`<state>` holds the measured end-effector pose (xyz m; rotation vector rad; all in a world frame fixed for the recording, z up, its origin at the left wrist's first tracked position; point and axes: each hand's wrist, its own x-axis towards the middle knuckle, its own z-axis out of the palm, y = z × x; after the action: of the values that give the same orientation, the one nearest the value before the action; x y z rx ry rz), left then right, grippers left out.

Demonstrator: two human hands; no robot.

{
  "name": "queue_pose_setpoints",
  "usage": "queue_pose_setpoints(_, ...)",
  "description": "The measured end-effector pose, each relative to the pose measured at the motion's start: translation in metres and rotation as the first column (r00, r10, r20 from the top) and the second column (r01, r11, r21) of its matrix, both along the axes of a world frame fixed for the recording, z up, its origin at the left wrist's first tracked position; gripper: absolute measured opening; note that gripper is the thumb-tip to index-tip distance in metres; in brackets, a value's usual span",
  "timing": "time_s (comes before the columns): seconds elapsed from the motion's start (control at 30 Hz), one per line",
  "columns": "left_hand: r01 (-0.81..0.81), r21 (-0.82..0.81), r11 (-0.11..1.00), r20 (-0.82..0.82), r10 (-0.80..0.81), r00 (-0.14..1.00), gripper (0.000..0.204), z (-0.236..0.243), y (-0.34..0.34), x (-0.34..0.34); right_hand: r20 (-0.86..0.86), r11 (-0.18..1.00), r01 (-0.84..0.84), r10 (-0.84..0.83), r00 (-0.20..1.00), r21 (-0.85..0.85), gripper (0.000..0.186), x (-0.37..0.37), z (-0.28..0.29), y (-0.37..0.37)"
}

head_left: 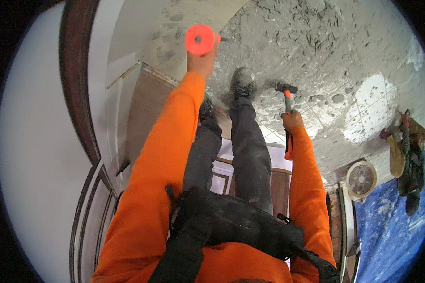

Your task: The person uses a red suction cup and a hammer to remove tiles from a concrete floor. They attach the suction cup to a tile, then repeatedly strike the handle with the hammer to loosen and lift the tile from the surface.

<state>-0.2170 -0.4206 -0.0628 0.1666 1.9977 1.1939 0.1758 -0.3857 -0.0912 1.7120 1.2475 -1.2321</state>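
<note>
My left hand [201, 60] is stretched forward and gripped around a chisel whose round orange hand guard [199, 39] faces the camera; its tip points at the rough grey mortar floor [316, 42]. My right hand [292, 120] holds a hammer [286, 101] with an orange-and-black handle and a dark head raised over the floor. Both arms wear orange sleeves. My two legs in dark trousers and boots [243, 84] stand between the hands.
Broken mortar with patches of white tile [363, 108] covers the floor ahead. A white door and dark frame [80, 94] stand on the left. A round fan [361, 180] sits by a blue tarp [392, 226]. Another person [406, 160] crouches at the right.
</note>
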Motion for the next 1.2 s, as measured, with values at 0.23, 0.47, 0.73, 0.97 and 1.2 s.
queue_pose_setpoints(0.23, 0.198, 0.100, 0.975, -0.232, -0.171, 0.958, 0.029, -0.087, 0.024, -0.006, -0.077, 0.996, -0.078, 0.081, 0.994, 0.050, 0.050, 0.022, -0.006, -0.033)
queue_pose_setpoints(0.47, 0.347, -0.139, 0.927, -0.403, -0.373, 0.836, 0.030, -0.094, -0.052, 0.022, -0.028, 0.968, -0.108, 0.117, 0.993, 0.227, 0.058, 0.025, 0.063, -0.059)
queue_pose_setpoints(0.73, 0.320, 0.216, 0.922, -0.501, -0.177, 0.847, 0.027, -0.090, -0.037, 0.001, -0.126, 0.960, -0.182, 0.212, 0.969, 0.215, 0.056, 0.055, 0.041, -0.035)
queue_pose_setpoints(0.97, 0.647, -0.068, 0.760, -0.781, -0.444, 0.439, 0.020, -0.130, -0.073, -0.018, -0.045, 0.906, -0.259, 0.290, 0.956, 0.335, 0.039, 0.077, 0.029, -0.049)
queue_pose_setpoints(1.2, 0.564, 0.351, 0.747, -0.347, -0.456, 0.820, 0.020, -0.017, -0.124, -0.016, 0.045, 0.962, -0.065, 0.055, 0.997, 0.264, 0.035, 0.089, 0.053, -0.093)
